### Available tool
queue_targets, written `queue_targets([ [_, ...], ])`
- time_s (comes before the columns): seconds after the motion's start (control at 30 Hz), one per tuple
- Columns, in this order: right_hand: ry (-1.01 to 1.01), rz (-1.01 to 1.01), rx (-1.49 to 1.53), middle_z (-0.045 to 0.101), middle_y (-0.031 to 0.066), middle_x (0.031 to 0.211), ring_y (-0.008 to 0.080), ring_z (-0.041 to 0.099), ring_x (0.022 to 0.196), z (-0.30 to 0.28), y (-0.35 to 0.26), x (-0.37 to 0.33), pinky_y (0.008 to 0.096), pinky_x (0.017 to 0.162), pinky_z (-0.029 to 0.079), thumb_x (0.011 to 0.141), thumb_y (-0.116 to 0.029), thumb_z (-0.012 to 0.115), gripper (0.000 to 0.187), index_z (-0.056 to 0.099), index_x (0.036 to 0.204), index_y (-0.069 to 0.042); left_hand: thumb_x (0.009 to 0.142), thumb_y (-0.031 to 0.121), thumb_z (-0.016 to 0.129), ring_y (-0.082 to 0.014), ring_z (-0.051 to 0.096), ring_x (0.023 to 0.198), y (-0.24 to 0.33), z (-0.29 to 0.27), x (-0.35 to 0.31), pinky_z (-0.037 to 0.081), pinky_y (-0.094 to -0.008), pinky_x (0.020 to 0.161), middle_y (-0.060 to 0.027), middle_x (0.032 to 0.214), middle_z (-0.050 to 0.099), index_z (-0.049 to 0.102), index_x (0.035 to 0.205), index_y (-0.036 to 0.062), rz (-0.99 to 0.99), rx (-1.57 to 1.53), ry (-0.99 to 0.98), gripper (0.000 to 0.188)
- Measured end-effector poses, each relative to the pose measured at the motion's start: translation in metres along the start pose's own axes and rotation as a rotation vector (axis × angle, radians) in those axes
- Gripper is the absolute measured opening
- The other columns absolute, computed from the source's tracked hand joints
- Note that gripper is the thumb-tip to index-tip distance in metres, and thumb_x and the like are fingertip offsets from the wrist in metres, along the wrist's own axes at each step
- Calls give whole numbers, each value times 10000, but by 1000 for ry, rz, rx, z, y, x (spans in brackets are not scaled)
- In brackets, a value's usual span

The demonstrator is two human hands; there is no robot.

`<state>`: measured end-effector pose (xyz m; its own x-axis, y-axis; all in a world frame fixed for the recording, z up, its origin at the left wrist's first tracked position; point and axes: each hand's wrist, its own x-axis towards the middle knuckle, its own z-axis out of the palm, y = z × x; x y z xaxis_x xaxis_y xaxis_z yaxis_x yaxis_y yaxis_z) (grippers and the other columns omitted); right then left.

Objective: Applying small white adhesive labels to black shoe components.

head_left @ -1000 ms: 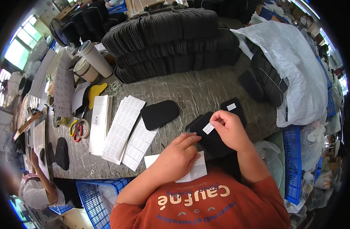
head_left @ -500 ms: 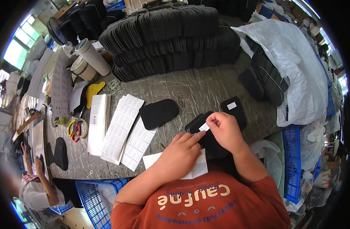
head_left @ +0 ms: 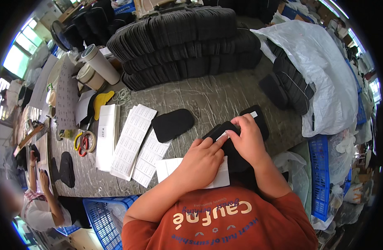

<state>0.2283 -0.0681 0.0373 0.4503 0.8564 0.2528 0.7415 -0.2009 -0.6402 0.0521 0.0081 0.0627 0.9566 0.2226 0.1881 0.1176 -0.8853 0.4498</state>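
A small pile of black pads with rounded ends (head_left: pixel 232 151) lies in front of me at the table's near edge. On the top pad sits a narrow white label (head_left: pixel 221 136), partly covered by fingers. My left hand (head_left: pixel 202 161) lies across the pile with its fingers stretched out, fingertips pressing at the label. With its thumb at the label's right end and its fingers curled over the far edge, my right hand (head_left: pixel 249 141) grips the top pad. A white sheet (head_left: pixel 168 168) lies partly under my left forearm. Just beyond my right hand rests another black pad (head_left: pixel 259 125) bearing a white label.
Left of the hands lie a single black pad (head_left: pixel 172 124), label sheets (head_left: pixel 131 139), scissors (head_left: pixel 79 141) and a tape roll (head_left: pixel 89 139). Tall rows of black pads (head_left: pixel 187 46) stand behind. Blue crates (head_left: pixel 318 179) flank the table; a co-worker (head_left: pixel 43 204) is at far left.
My right hand has shifted slightly away from me; its thumb and forefinger have moved apart, with fingers now over the pad's far edge. The left fingertips have slid slightly farther over the label.
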Motion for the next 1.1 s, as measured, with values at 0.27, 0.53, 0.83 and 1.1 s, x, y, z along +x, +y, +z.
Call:
queue_targets([
  [0.27, -28, 133, 258, 542, 133, 632, 293, 525, 553, -20, 27, 17, 362, 555, 424, 828, -11, 653, 170, 485, 833, -34, 809, 6, 640, -318, 541, 1013, -17, 4, -19, 464, -404, 872, -193, 1224, 621, 598, 830, -38, -44, -478, 129, 64],
  [0.53, 166, -141, 10, 597, 103, 817, 190, 588, 698, -50, 23, 16, 315, 630, 462, 821, -21, 674, 160, 532, 895, -24, 864, 31, 637, -257, 605, 822, -15, -1, -17, 481, -340, 721, -149, 876, 653, 632, 834, -50, -331, -569, 267, 87],
  [0.83, -254, -356, 557, 615, 69, 795, 216, 609, 723, -14, -33, -22, 306, 631, 489, 750, 67, 707, 240, 631, 942, -55, 894, 105, 632, -147, 535, 648, -15, -9, -17, 426, -294, 582, -88, 701, 586, 631, 768, -45, -414, -941, 153, 196],
  [1.1, -133, -505, 537, 591, 60, 816, 219, 602, 755, -9, -30, -28, 310, 672, 485, 731, 47, 734, 229, 626, 915, -39, 906, 111, 612, -137, 535, 610, -17, -2, -26, 439, -320, 560, -83, 690, 586, 632, 794, -36, -659, -818, 233, 186],
])
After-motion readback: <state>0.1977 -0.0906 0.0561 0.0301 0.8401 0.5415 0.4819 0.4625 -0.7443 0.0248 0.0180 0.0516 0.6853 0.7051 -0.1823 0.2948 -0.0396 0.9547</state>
